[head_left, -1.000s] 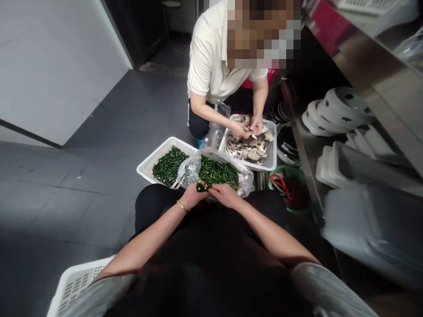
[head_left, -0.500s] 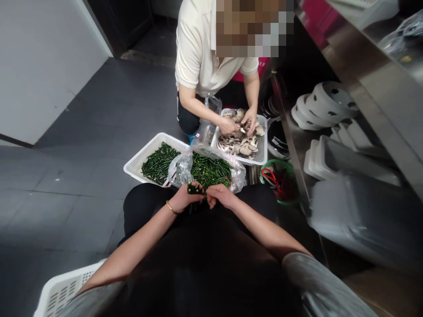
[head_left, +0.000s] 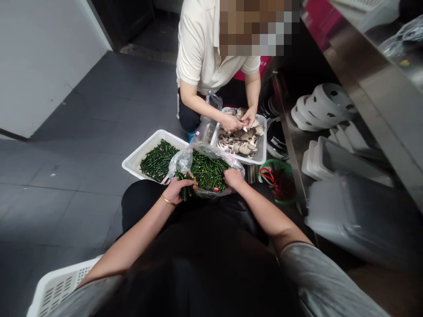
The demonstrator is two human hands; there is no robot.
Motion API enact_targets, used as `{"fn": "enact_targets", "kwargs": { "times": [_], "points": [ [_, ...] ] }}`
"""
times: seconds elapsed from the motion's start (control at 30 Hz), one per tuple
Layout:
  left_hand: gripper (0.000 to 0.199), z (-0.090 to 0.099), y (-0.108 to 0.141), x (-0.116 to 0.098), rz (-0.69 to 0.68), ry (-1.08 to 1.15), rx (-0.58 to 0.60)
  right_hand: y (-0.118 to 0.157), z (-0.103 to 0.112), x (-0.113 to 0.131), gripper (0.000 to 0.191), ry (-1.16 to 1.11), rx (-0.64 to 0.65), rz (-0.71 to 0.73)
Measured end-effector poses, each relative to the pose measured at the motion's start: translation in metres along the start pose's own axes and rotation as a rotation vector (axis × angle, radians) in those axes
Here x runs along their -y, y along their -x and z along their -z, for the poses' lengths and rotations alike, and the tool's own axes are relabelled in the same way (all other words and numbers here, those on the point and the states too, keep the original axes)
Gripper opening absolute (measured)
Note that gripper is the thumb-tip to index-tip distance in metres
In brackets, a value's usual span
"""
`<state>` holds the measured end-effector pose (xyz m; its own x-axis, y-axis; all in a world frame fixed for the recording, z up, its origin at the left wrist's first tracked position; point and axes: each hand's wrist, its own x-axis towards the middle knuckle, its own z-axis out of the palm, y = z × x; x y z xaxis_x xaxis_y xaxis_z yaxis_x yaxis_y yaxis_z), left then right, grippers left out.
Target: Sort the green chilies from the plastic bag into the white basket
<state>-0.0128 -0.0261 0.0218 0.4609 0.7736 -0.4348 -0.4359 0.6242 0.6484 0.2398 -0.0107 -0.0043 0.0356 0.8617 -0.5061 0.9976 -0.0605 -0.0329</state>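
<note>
My left hand is closed round a bunch of green chili peppers, held over my lap at the near left side of a clear plastic bag. The bag lies open and is full of loose green chili peppers. My right hand is at the bag's right side, over the peppers, with its fingers curled; the fingertips and anything in them are hidden. Left of the bag, a white perforated basket holds more of the green peppers.
Opposite me a person handles mushrooms over a white basket. At right are a green basket with a red-handled item, stacked grey tubs and a metal shelf edge. Another white basket stands at lower left.
My hands, close together at the bunch before, are now apart. My right hand has moved right and forward to the bag; my left has shifted slightly left with the peppers.
</note>
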Motion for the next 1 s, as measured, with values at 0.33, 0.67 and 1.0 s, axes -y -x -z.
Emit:
{"fn": "enact_targets", "kwargs": {
  "times": [0.33,0.67,1.0],
  "points": [
    [0.026,-0.032,-0.025,-0.014,-0.234,-0.384,-0.161,0.039,0.054,0.036,0.032,0.108,-0.191,0.292],
    [0.018,-0.028,-0.017,-0.012,-0.184,-0.587,0.052,0.06,0.065,0.046,0.035,-0.25,-0.129,0.497],
    [0.029,0.01,0.004,-0.066,-0.166,-0.303,0.081,0.043,0.023,0.016,0.036,-0.902,-0.046,0.386]
  ]
}}
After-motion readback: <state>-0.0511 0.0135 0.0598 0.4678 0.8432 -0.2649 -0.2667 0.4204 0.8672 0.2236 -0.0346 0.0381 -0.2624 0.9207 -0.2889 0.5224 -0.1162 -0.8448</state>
